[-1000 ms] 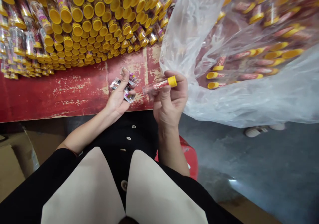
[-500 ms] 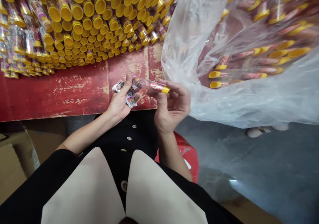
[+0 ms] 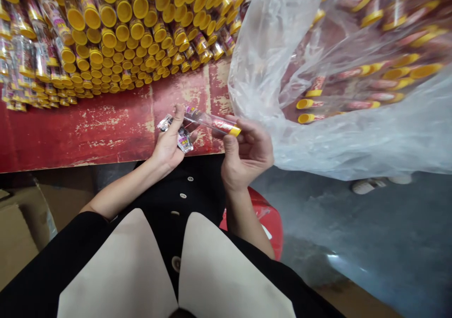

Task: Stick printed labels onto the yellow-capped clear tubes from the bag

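My right hand [image 3: 247, 157] pinches a clear plastic tube [image 3: 211, 122] near its yellow-capped end, between thumb and fingers. The tube has red and white print and slants up to the left. Its far end reaches the fingers of my left hand [image 3: 166, 144], where a bit of purple-printed wrapper shows; I cannot tell whether that lies inside the tube or against it. Closed round a few small shiny printed sachets [image 3: 185, 142], my left hand has its thumb pointing up. Its fingers are partly hidden behind the sachets.
A big stack of yellow-capped tubes [image 3: 113, 59] covers the back left of the worn red table [image 3: 116, 129]. On the right lies a translucent plastic bag [image 3: 257, 87] with more capped tubes in it. Below are a red stool [image 3: 271, 219], a shoe [image 3: 367, 186] and cardboard [image 3: 16, 233].
My right hand has shifted slightly right, and more of the tube shows between my hands. The left hand has edged a little left, still with the sachets.
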Demonstrator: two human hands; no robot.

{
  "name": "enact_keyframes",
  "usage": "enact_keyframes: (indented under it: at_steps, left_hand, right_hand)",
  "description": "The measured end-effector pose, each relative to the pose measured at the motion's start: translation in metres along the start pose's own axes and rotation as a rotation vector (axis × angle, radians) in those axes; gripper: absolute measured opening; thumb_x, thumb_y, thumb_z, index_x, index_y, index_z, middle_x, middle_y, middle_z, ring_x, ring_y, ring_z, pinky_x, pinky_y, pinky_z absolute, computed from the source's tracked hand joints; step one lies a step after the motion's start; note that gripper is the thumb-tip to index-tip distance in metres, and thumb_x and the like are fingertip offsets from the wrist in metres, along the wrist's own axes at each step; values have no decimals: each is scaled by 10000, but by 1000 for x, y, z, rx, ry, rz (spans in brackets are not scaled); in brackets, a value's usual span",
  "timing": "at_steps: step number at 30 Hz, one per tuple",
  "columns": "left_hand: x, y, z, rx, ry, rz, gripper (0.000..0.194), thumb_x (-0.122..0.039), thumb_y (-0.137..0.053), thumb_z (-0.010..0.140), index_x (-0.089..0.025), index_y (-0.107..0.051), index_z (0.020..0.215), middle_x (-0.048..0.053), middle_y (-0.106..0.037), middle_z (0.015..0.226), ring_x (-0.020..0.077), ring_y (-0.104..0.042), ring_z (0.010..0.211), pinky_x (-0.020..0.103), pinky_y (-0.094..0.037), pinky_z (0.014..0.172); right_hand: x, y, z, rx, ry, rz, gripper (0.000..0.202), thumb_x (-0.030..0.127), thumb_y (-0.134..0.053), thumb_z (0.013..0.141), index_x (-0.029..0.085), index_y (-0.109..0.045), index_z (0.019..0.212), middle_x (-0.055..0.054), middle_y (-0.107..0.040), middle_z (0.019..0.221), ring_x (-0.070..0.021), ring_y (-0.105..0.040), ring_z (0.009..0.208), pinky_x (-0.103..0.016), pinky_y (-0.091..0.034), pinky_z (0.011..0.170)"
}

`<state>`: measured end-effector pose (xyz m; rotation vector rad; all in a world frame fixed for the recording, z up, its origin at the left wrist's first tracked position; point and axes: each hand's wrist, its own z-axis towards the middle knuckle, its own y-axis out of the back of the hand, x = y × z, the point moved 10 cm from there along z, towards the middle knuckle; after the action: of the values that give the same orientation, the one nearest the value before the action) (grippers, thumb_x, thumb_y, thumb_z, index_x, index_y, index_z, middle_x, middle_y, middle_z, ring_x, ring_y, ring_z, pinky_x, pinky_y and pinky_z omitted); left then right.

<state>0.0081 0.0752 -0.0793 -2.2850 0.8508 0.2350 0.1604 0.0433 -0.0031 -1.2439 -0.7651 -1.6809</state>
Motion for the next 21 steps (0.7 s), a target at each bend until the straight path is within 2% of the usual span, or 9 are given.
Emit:
enact_keyframes:
  at_steps: [4,7,9,11,13,15,21]
  left_hand:
    - [-10,-1,-4,28,-99,56,301,-327,-876,735,-164,-669,882,6,-710,839,104,-680,676,174,-511,563]
    - [-15,-3,-11,75,-180,119,346,-347,-894,702,-161,-666,885,1,-710,846,96,-679,678,169,-536,584]
    - [-12,-2,-16,93,-187,156,353,-349,-897,693,-162,-677,897,5,-717,855,100,-683,694,172,-546,600]
    - [-10,0,-21,103,-195,177,366,-327,-902,686,-188,-702,959,5,-725,881,107,-689,709,171,-537,590]
    - [-11,3,-25,113,-220,173,439,-300,-913,670,-238,-718,1058,-8,-725,894,102,-682,685,164,-508,552]
    - [-15,5,-28,125,-249,159,529,-284,-924,652,-285,-715,1138,-26,-717,878,79,-647,621,153,-474,510]
    - [-25,15,-29,87,-256,169,642,-238,-928,640,-332,-693,1230,-44,-704,854,59,-596,558,152,-440,469]
  right_hand:
    - [9,-8,-5,150,53,-181,220,347,-627,935,253,-712,1114,-70,-739,1179,-252,-711,1155,-509,-596,1022]
    - [8,-10,-6,202,36,-184,279,335,-616,938,276,-699,1198,-68,-729,1206,-233,-722,1118,-476,-614,989]
    - [7,-16,-7,249,36,-199,381,328,-648,914,294,-661,1293,-74,-686,1307,-228,-714,1132,-451,-626,961]
    - [8,-25,-6,275,74,-221,382,299,-641,918,308,-668,1299,-66,-671,1344,-228,-698,1169,-461,-610,991]
    - [12,-30,-4,249,132,-214,317,250,-634,924,318,-719,1222,-46,-721,1251,-219,-703,1149,-472,-589,1014]
    - [15,-32,-4,188,167,-184,277,220,-653,912,320,-752,1151,-33,-756,1140,-207,-724,1072,-458,-599,972]
    - [9,-39,-8,111,117,-229,181,283,-675,904,286,-787,1046,-51,-748,1072,-208,-723,1009,-452,-614,935]
